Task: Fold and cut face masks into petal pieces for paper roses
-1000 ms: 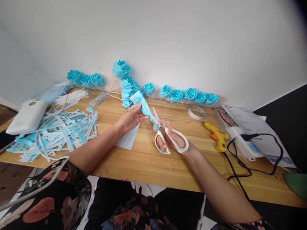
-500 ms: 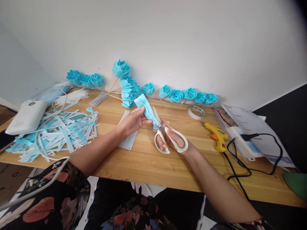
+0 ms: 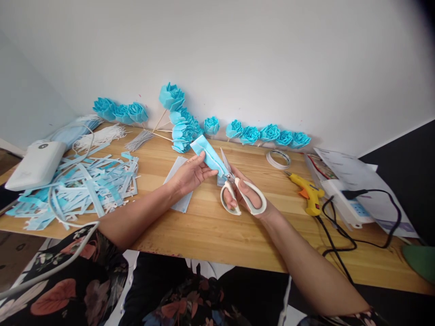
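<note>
My left hand [image 3: 193, 174] pinches a folded strip of blue face-mask fabric [image 3: 208, 151], holding it slanted above the table. In my right hand [image 3: 246, 192] is a pair of scissors [image 3: 231, 177] with cream handles, fingers and thumb through the loops. The blades are apart, at the lower right end of the strip; whether they touch it I cannot tell. Beneath my left hand lies a flat pale blue mask sheet [image 3: 183, 201]. Another small blue piece [image 3: 221, 180] shows partly behind the scissors.
Blue fabric flowers [image 3: 250, 135] line the wall. Fabric scraps [image 3: 102, 181], a white power bank [image 3: 36, 165] and thin wires [image 3: 139, 139] are on the left. A tape roll [image 3: 277, 159], a yellow glue gun [image 3: 308, 192] and a corded power strip [image 3: 346, 203] sit on the right.
The scissors have shifted slightly right, and their blades have turned a little. The strip stays in my left hand, almost unmoved.
</note>
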The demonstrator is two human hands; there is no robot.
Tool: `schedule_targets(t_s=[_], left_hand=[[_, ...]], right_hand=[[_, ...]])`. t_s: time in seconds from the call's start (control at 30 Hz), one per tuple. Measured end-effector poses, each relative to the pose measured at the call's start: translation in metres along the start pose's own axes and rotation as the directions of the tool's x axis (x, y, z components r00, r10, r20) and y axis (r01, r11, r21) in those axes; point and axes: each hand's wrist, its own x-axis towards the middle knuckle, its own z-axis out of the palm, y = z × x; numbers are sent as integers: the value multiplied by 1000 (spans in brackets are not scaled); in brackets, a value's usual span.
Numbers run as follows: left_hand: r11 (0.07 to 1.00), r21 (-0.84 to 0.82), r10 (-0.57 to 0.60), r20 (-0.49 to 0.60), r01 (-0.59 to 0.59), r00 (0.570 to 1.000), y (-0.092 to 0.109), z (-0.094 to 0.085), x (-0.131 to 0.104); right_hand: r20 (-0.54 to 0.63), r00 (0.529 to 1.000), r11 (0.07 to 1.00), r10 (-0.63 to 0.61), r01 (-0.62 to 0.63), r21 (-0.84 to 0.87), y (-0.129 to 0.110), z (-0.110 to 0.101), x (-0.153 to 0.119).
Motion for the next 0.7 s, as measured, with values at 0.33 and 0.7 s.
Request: schedule_targets(t_s=[0.33,0.7], left_hand=[[1000,-6,8,15,-8,1000,2,-1,1],[1000,3,7,17,-7,1000,2,-3,2]], right_hand=[[-38,999,999,-30,29,-21,3,-1,0],[-68,998,1000,12,-13,-7,0,3,0]])
